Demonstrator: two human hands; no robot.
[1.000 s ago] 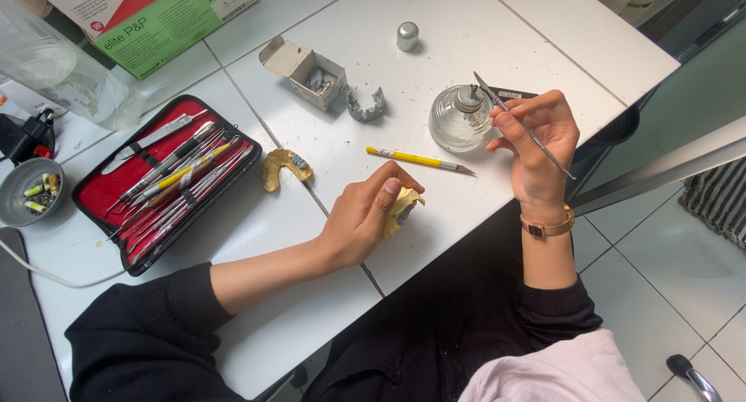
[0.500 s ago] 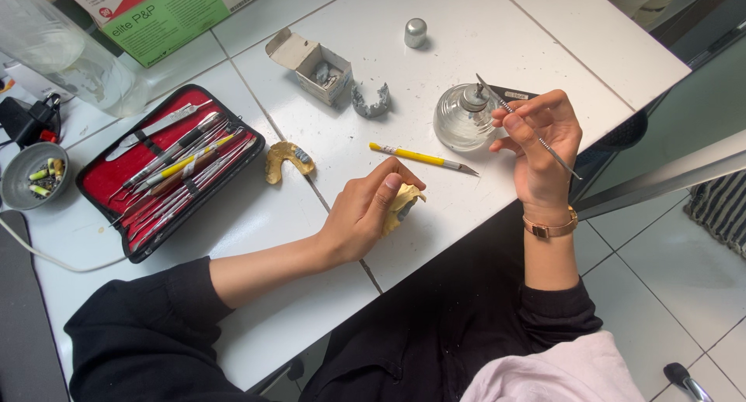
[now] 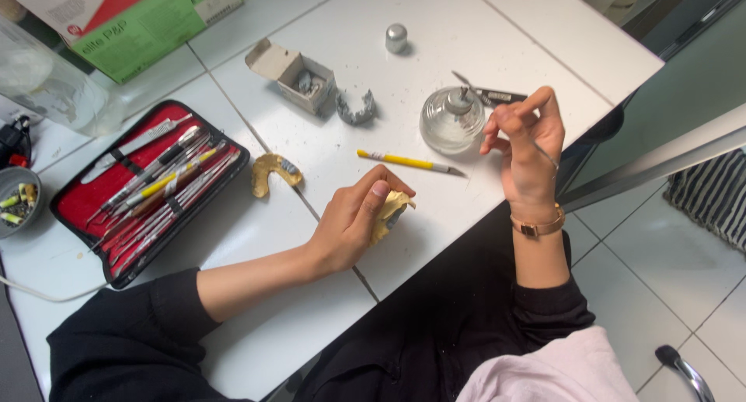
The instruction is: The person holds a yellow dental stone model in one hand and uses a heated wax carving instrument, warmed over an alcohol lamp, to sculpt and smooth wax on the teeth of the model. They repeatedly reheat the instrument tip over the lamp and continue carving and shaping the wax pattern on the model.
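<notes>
- Since a second ago: right hand [image 3: 528, 149] turned, thin metal tool [image 3: 544, 152] now pointing down past the wrist instead of angled up over the glass burner [image 3: 452, 122]. Left hand [image 3: 353, 223] unchanged on the yellow cast [image 3: 391, 210].
- Right fingers pinching the tool, index raised; hand hovering just beside the burner, over the counter [image 3: 497, 29] edge.
- Left fingers curled over the cast, thumb on top; cast sitting on the counter near the front edge, mostly hidden by the hand.
- Yellow-handled knife [image 3: 408, 163] lying flat between both hands, tip toward the burner.
- Second yellow cast [image 3: 272, 171] lying loose just right of the tool case [image 3: 148, 188].
- Case open, red lining, metal instruments strapped in rows.
- Grey cast [image 3: 356, 108] beside a small open carton [image 3: 295, 76]; something grey inside, cannot tell what.
- Small metal cap [image 3: 396, 38] farther back, well apart from the rest.
- Dark tool [image 3: 497, 96] lying behind the burner, partly hidden.
- Green-and-red box [image 3: 148, 21] and clear plastic bag [image 3: 47, 83] at the far left corner.
- Small bowl [image 3: 15, 200] with bits at the left edge.
</notes>
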